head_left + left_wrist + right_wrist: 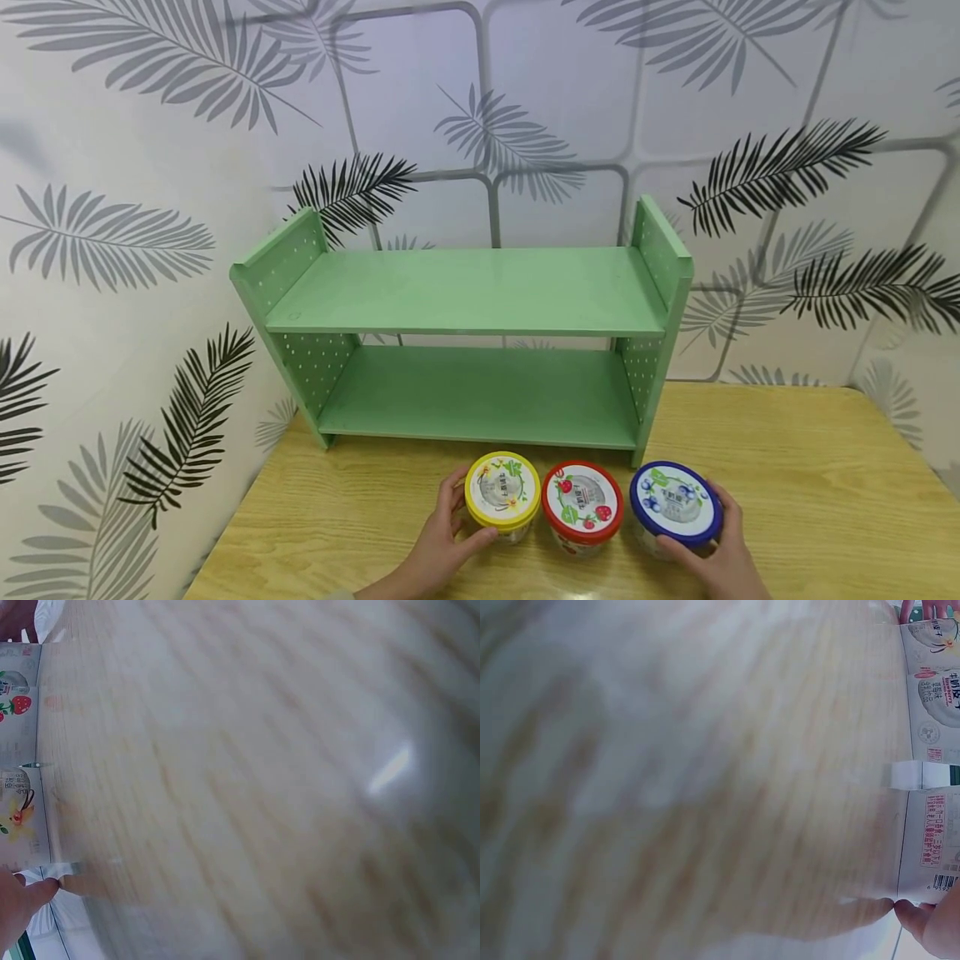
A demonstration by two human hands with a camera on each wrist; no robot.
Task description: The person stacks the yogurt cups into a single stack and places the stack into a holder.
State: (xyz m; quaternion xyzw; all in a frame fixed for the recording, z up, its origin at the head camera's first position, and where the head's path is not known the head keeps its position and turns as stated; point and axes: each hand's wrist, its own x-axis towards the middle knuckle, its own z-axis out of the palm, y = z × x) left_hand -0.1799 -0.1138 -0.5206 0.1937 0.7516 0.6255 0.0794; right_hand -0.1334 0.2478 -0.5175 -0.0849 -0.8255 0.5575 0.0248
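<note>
We seem to have 3 lined up; our left hand (pixel 437 546) grips the yellow tub (pixel 502 490), our right hand (pixel 723 557) the blue tub (pixel 677 498); a gap is left between it and the red tub (pixel 582 503).

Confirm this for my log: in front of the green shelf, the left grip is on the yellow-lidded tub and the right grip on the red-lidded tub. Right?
Not quite: the head view shows the right grip on the blue-lidded tub, not the red-lidded tub. The left grip is on the yellow-lidded tub, in front of the green shelf.
</note>
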